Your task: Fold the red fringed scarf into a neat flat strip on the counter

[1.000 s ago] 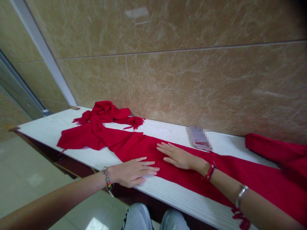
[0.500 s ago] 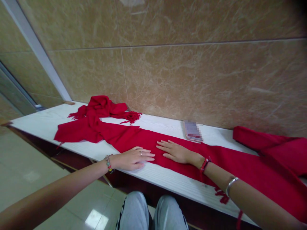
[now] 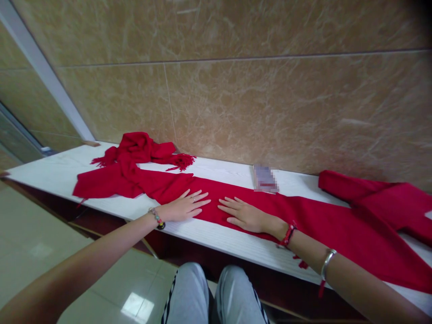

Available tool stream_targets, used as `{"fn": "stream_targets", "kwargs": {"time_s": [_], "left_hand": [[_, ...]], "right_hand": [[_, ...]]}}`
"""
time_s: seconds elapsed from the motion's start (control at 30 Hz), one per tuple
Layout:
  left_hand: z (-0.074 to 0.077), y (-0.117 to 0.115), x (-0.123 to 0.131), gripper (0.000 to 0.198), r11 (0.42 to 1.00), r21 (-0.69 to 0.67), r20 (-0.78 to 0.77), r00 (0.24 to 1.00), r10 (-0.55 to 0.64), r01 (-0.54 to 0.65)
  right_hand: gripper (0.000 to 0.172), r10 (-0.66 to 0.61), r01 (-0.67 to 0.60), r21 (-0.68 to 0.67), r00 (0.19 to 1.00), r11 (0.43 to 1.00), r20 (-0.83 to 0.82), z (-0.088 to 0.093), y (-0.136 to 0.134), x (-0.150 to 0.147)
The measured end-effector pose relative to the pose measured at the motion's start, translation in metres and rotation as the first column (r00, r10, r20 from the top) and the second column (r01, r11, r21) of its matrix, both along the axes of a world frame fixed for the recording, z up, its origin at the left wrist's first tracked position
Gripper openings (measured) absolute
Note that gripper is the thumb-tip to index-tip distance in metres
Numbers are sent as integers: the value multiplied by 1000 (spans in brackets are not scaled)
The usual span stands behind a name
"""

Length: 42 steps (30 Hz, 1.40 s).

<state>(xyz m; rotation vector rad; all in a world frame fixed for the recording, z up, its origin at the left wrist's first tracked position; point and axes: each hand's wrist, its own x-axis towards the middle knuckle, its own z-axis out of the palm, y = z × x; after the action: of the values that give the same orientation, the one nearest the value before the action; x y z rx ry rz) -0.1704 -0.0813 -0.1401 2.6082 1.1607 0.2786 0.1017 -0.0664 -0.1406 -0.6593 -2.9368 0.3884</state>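
Note:
A long red scarf (image 3: 313, 225) lies stretched along the white counter, with folds toward its right end. My left hand (image 3: 182, 207) rests flat on its near edge, fingers spread. Close by on the right, my right hand (image 3: 246, 215) also lies palm down on the cloth with its fingers extended. A narrow strip of scarf shows between the two hands. At the left, the red cloth is bunched and twisted into a heap (image 3: 135, 146) with fringed ends. Whether that heap is a separate scarf I cannot tell.
A phone (image 3: 265, 178), partly blurred out, lies behind the scarf near the tiled wall (image 3: 236, 108). The white counter (image 3: 216, 245) has open dark compartments below. My knees (image 3: 192, 288) are close to its front edge.
My left hand has moved up and slightly left onto the scarf, and its fingers have spread. My right hand stays nearly in place. The view has shifted slightly.

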Motion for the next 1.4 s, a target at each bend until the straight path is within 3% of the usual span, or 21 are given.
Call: {"fn": "stream_targets", "kwargs": {"time_s": [0.1,0.17,0.23,0.33,0.4,0.47,0.63,0.77,0.83,0.9,0.97,1.03,1.13,1.23,1.33,1.4], "left_hand": [[8,14,-6,43,957,-289,153,988,14,31],[19,29,-7,39,842,-535,381,908,173,64],[26,46,-4,33,696,-707,566,691,449,127],[22,66,4,26,537,-808,588,286,756,242],[13,72,7,24,505,-809,555,108,825,300],[3,74,8,25,511,-785,547,5,837,349],[-8,75,2,25,530,-731,557,-74,827,429],[-9,75,0,26,555,-732,602,-9,799,395],[-8,75,-1,30,619,-730,667,106,737,291],[-6,76,0,37,728,-683,693,375,616,66],[-3,80,3,40,820,-554,572,650,501,-145],[1,88,9,35,864,-442,426,791,440,-243],[3,101,22,27,897,-350,332,860,387,-269],[-1,101,31,32,935,-214,257,907,333,-283],[-3,85,30,44,967,64,50,969,242,-245],[0,67,23,49,971,194,-96,982,162,-141]], "right_hand": [[53,-23,24,18,997,1000,-73,2,-11,1],[50,-24,30,52,993,998,-112,3,-19,-1],[45,-43,55,90,990,994,-133,3,-26,-5],[37,-83,106,156,986,982,-144,5,-31,-6],[33,-91,114,192,988,975,-126,8,-33,-3],[32,-86,102,205,992,973,-88,12,-35,1],[38,-14,18,183,1000,983,-19,21,-33,8],[44,-15,3,246,999,969,44,23,-32,4],[43,-38,19,304,998,952,57,21,-33,0],[38,-69,46,367,996,929,51,18,-34,-4],[30,-100,75,427,994,901,36,13,-35,-7],[21,-111,86,480,994,873,24,7,-35,-11],[14,-108,88,539,994,838,5,0,-35,-15],[14,-111,109,556,993,824,-30,-4,-36,-18],[15,-89,100,531,995,841,-47,-6,-36,-19],[17,-80,104,489,994,866,-70,-9,-36,-18]]}}
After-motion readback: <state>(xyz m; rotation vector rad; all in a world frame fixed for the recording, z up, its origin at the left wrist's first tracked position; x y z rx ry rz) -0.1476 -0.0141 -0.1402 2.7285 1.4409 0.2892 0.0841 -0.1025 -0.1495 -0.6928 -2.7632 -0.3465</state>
